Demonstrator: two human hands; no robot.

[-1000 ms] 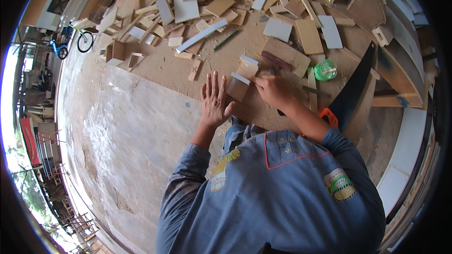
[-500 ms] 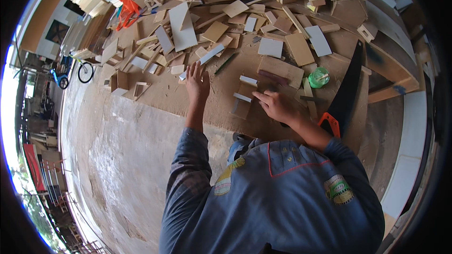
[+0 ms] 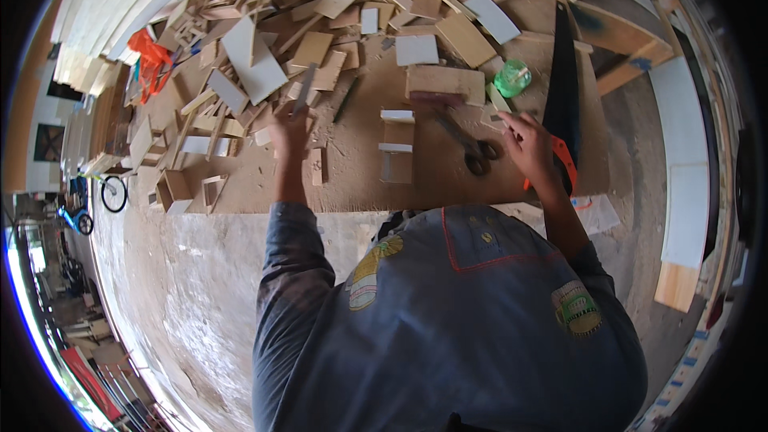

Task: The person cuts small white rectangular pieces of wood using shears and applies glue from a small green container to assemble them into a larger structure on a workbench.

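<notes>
My left hand (image 3: 290, 132) is closed around a narrow pale strip (image 3: 304, 90), which points up and away over the heap of wood offcuts. On the right, my right hand (image 3: 530, 146) has its fingers apart. Its fingertips reach a thin dark piece (image 3: 497, 118) that lies beside a light wood strip (image 3: 498, 100). Between my hands stands a small wooden assembly (image 3: 398, 166) with two white-edged crosspieces. Dark scissors (image 3: 470, 144) lie on the board between that assembly and my right hand.
A handsaw (image 3: 562, 80) with an orange handle lies just beyond my right hand. Near it stands a green container (image 3: 512, 78). Wood offcuts (image 3: 312, 49) cover the far side of the worktable (image 3: 352, 184). An orange bag (image 3: 150, 62) lies far left.
My left hand has closed on the pale strip and lifted it from among the offcuts. My right hand has moved right, away from the small assembly, uncovering the scissors. The view has shifted.
</notes>
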